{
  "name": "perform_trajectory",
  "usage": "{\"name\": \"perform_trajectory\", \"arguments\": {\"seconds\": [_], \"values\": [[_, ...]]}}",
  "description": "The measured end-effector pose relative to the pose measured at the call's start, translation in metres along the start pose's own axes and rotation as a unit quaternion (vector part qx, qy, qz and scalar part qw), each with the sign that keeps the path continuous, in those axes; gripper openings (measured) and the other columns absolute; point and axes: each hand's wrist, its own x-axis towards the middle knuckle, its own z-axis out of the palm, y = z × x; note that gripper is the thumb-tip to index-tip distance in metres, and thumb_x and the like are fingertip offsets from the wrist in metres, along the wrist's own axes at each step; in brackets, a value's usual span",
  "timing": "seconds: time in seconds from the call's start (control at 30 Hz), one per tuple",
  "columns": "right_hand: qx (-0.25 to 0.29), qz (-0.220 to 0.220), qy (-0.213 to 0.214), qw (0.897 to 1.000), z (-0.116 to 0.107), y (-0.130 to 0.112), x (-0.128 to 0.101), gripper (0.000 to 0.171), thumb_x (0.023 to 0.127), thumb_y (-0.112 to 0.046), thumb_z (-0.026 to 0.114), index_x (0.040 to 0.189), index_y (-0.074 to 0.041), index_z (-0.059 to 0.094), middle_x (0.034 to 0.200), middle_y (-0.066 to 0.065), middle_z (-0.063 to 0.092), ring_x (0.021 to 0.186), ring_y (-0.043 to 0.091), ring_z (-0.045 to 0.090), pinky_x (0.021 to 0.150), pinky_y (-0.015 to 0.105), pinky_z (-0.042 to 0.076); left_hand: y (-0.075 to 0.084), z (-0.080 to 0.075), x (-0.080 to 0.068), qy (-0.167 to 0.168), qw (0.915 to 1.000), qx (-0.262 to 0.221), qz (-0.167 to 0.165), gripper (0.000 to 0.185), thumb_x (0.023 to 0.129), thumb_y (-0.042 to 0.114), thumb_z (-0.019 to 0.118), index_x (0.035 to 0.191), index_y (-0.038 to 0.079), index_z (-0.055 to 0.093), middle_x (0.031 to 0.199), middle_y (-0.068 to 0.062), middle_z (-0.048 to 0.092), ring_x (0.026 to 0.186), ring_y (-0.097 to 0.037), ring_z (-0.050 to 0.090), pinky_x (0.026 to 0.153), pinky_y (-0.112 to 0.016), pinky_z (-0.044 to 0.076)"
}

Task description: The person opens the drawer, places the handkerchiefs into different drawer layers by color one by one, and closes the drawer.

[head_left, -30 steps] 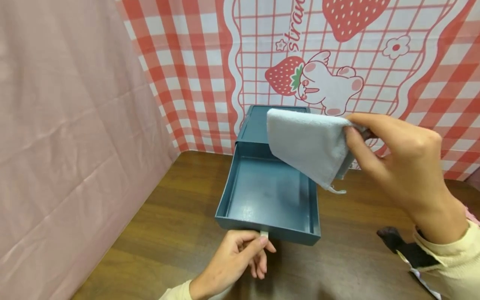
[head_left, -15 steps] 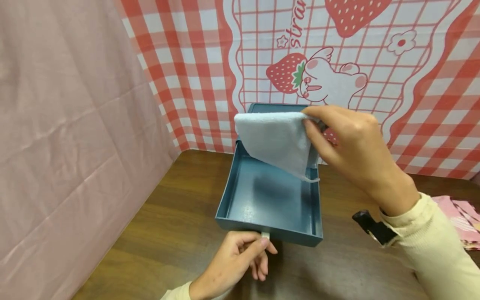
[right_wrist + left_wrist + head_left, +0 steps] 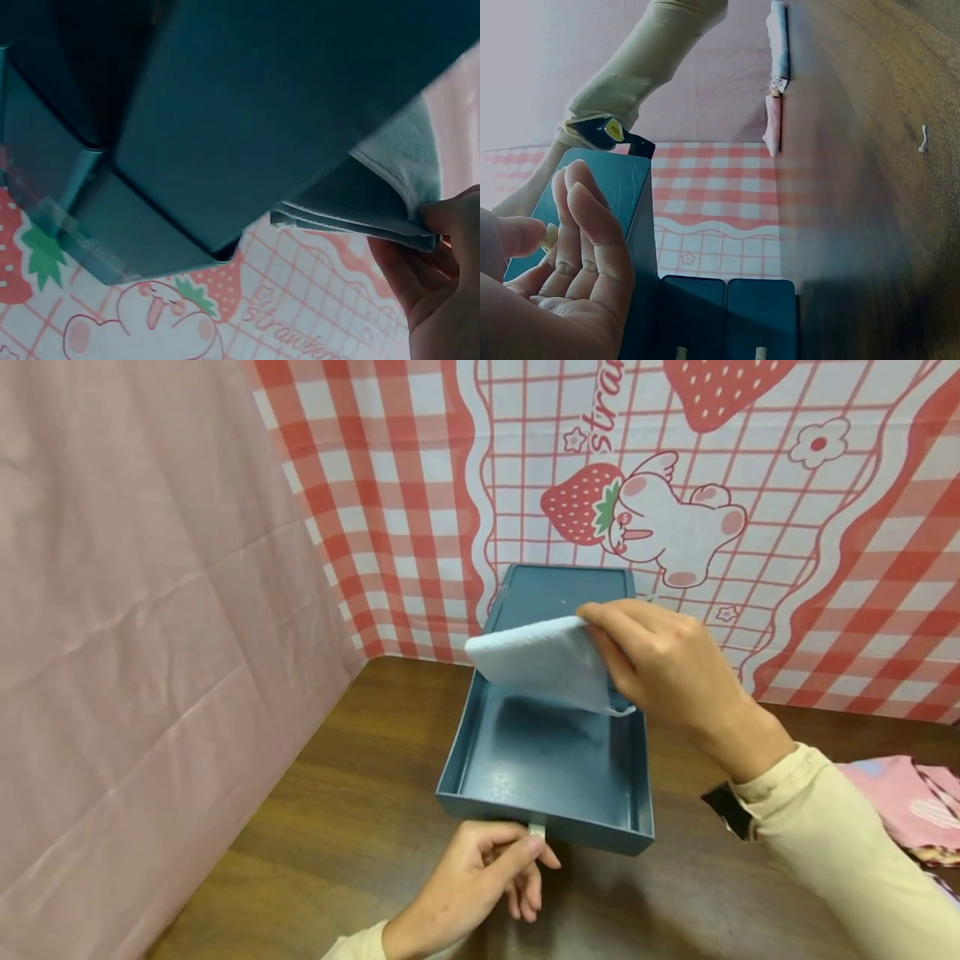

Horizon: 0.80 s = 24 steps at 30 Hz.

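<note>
A dark teal drawer (image 3: 540, 777) stands pulled out from its cabinet (image 3: 566, 589). My left hand (image 3: 480, 877) pinches the small pale knob (image 3: 536, 832) on the drawer's front, its other fingers loosely bent beneath. Over the back half of the drawer hangs a folded pale blue-grey cloth (image 3: 540, 664) with a small loop at its lower corner. My right hand (image 3: 667, 660) pinches it by its right end between thumb and fingers. In the right wrist view the cloth's stacked layers (image 3: 405, 157) show beside the drawer's side. Shadow falls on the drawer floor below the cloth.
Pink patterned cloths (image 3: 911, 802) lie at the right on the wooden table (image 3: 322, 827). Two lower drawers (image 3: 694, 315) with pale knobs sit side by side under the pulled-out one. A red-checked curtain (image 3: 405, 510) hangs behind, a pink one (image 3: 150, 610) at the left.
My right hand has brought the cloth leftward over the drawer, then lowered it slightly, tilting it flatter. The left hand has stayed on the knob.
</note>
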Motion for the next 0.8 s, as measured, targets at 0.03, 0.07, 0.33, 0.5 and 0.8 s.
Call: {"name": "perform_trajectory", "arguments": {"seconds": [0.03,0.07,0.33,0.5,0.8], "values": [[-0.007,-0.004,-0.004,1.0,0.001,0.0,-0.002,0.022,0.089,0.001,0.069,0.111,0.005,0.068,0.095,0.018,0.071,0.082,0.032,0.071,0.065,0.046,0.06,0.0,0.0,0.0,0.0,1.0,0.0,0.0,0.031,0.106,0.017,0.048,0.101,-0.005,0.069,0.068,-0.031,0.061,0.054,-0.012,0.062,0.047,-0.031,0.054],[-0.011,-0.009,-0.007,1.0,0.002,0.0,-0.005,0.023,0.089,0.0,0.069,0.112,0.005,0.068,0.096,0.019,0.071,0.083,0.032,0.071,0.065,0.046,0.06,0.0,0.0,0.0,0.001,1.0,0.0,0.0,0.031,0.106,0.017,0.048,0.101,-0.005,0.069,0.069,-0.031,0.061,0.054,-0.012,0.062,0.047,-0.03,0.054],[-0.001,-0.023,-0.009,1.0,0.005,-0.007,-0.032,0.029,0.104,-0.017,0.053,0.114,0.005,0.068,0.096,0.018,0.071,0.078,0.031,0.072,0.057,0.046,0.059,0.002,0.0,-0.001,0.0,0.9999,0.005,-0.012,0.032,0.106,0.02,0.049,0.101,-0.005,0.07,0.069,-0.03,0.062,0.054,-0.011,0.062,0.048,-0.029,0.054],[-0.001,-0.04,-0.002,0.999,0.0,-0.019,-0.039,0.034,0.106,-0.021,0.046,0.111,0.004,0.069,0.094,0.014,0.072,0.077,0.029,0.071,0.057,0.044,0.059,0.001,0.001,0.0,-0.004,0.9999,0.005,-0.011,0.034,0.106,0.019,0.049,0.102,-0.008,0.068,0.069,-0.03,0.061,0.054,-0.011,0.062,0.048,-0.029,0.054],[0.011,-0.042,-0.033,0.999,-0.015,-0.042,-0.048,0.034,0.107,-0.019,0.041,0.11,0.001,0.069,0.094,0.009,0.071,0.081,0.024,0.07,0.063,0.042,0.059,-0.001,0.002,0.002,-0.007,0.9999,0.003,0.008,0.031,0.106,0.016,0.048,0.1,-0.006,0.069,0.067,-0.03,0.061,0.054,-0.01,0.062,0.046,-0.031,0.054]]}}
